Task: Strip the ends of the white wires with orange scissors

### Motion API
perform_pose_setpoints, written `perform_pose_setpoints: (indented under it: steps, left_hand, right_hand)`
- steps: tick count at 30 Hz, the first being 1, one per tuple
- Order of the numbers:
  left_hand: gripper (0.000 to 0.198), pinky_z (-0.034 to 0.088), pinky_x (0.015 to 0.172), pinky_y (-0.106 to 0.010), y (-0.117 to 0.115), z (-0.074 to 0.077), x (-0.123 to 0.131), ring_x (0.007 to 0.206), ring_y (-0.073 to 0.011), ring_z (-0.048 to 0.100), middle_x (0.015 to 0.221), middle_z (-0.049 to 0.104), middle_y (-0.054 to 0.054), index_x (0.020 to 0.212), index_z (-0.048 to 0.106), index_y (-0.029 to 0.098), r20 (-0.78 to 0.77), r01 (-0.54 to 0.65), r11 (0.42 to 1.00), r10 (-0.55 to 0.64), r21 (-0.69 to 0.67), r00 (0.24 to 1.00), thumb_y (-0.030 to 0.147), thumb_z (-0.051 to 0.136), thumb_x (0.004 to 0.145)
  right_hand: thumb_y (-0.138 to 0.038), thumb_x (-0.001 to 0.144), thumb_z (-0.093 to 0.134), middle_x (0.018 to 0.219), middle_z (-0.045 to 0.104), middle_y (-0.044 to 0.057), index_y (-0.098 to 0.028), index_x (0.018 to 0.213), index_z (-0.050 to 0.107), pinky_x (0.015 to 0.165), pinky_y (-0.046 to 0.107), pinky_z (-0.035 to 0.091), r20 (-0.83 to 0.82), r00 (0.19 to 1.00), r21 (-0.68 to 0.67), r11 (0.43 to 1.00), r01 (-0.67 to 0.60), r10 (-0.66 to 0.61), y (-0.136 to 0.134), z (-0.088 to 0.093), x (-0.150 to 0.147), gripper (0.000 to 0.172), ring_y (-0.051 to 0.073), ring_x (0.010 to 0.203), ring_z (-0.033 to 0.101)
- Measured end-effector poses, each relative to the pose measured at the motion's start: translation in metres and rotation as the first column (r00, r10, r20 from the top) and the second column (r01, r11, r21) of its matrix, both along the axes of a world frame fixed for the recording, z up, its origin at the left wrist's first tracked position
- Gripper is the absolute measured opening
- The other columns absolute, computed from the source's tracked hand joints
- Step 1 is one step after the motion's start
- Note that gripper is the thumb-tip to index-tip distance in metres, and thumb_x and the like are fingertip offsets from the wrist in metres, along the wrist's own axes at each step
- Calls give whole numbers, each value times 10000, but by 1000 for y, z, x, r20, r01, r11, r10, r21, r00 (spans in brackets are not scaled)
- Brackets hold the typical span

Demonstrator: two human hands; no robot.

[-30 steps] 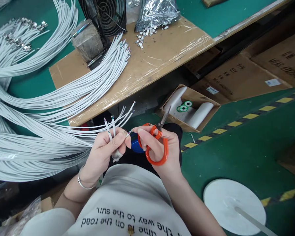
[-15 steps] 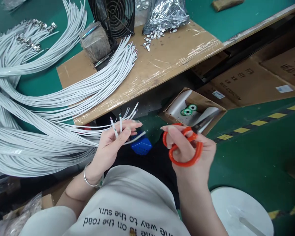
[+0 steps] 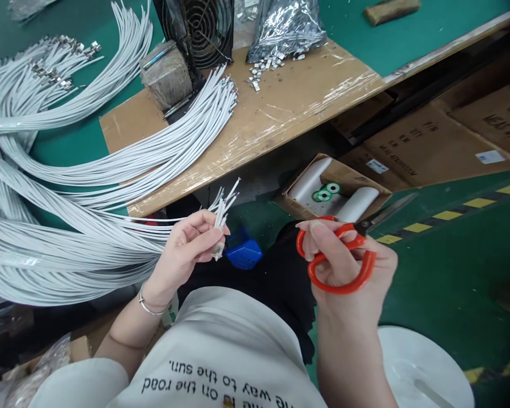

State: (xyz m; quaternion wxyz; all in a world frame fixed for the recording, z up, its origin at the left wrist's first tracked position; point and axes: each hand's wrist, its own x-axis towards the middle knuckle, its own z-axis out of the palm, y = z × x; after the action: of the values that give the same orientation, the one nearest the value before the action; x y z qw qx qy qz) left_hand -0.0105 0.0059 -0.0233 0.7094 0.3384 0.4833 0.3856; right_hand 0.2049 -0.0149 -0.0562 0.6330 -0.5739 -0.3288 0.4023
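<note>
My left hand [image 3: 195, 241] is closed around several white cables [image 3: 224, 208], whose cut ends stick up past the fingers. A small pale piece hangs below the fingertips; what it is I cannot make out. My right hand [image 3: 344, 260] grips a pair of scissors [image 3: 352, 283] with orange handles, the dark blades pointing away to the upper right. A gap separates the two hands. Left of my left hand, a large bundle of white cables [image 3: 68, 243] runs over the table edge, and another bundle [image 3: 187, 127] lies on the cardboard above.
A black fan [image 3: 204, 31] stands behind a wrapped block [image 3: 165, 79]. Beside it lies a bag of small metal parts [image 3: 287, 28], some spilled. Below the table edge are an open carton [image 3: 289, 207] with green-rimmed spools and a blue object [image 3: 244, 253]. A white round stool [image 3: 425, 362] is at lower right.
My left hand has closed more tightly, and the cable ends that were spread apart are now bunched together. My right hand has moved right with the scissors, away from the left.
</note>
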Motion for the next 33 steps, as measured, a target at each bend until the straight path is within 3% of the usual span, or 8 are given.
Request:
perform_pose_setpoints:
  steps: [4,7,10,13,18,25,30,33]
  left_hand:
    - [326,312,458,-170,-3,5,6,557,-74,467,698,616,7,834,718,161,-101,4,999,2,54,995,423,910,862]
    - [320,314,459,-185,-5,10,8,531,-70,427,671,594,20,852,727,167,-97,6,998,0,66,995,430,910,860]
    - [274,253,437,-197,-5,13,8,493,-63,352,655,576,34,948,740,185,-62,2,998,2,66,998,423,869,906]
    - [256,197,430,-220,-6,15,7,480,-62,293,656,577,28,985,754,189,-54,14,998,-11,61,998,429,831,943]
    - [263,168,455,-248,-6,16,7,497,-66,274,649,556,21,977,793,175,-65,34,997,-30,69,997,438,805,964]
    - [268,267,478,-235,-11,14,6,533,-88,386,662,567,15,985,797,186,-65,25,998,-21,56,998,447,836,941]
    - [234,322,484,-221,-11,13,6,540,-89,437,668,579,15,970,808,194,-64,21,997,-16,75,998,425,840,944]
    - [261,370,480,-221,-10,13,6,550,-100,477,684,615,3,946,811,190,-85,20,996,-13,89,996,442,868,912]
  right_hand:
    - [-226,850,867,560,578,-31,-257,664,789,633,327,537,76,988,1,991,-134,133,-5,-1,-3,204,170,620,620]
    - [-232,853,856,620,641,-18,-248,770,838,510,285,426,200,947,3,966,-259,253,-4,5,-8,87,138,568,560]
    - [-247,832,869,613,605,-16,-207,675,750,448,271,308,352,872,39,926,-377,340,0,11,-11,201,99,514,432]
    - [-258,832,876,586,510,-34,-198,598,609,444,264,271,468,806,62,896,-440,363,2,11,-11,360,87,514,367]
    - [-164,842,802,582,392,-57,-215,564,452,456,282,228,573,724,39,869,-493,384,0,4,-10,450,89,523,308]
    - [-106,818,748,588,362,-62,-212,566,425,484,287,232,633,674,32,857,-514,381,0,2,-10,423,91,543,296]
    - [-122,818,768,577,363,-60,-211,556,441,487,288,231,626,684,39,862,-505,373,0,2,-10,428,92,538,300]
    - [-171,850,802,567,407,-50,-208,545,518,469,289,239,550,749,44,883,-467,369,1,4,-10,419,93,520,318]
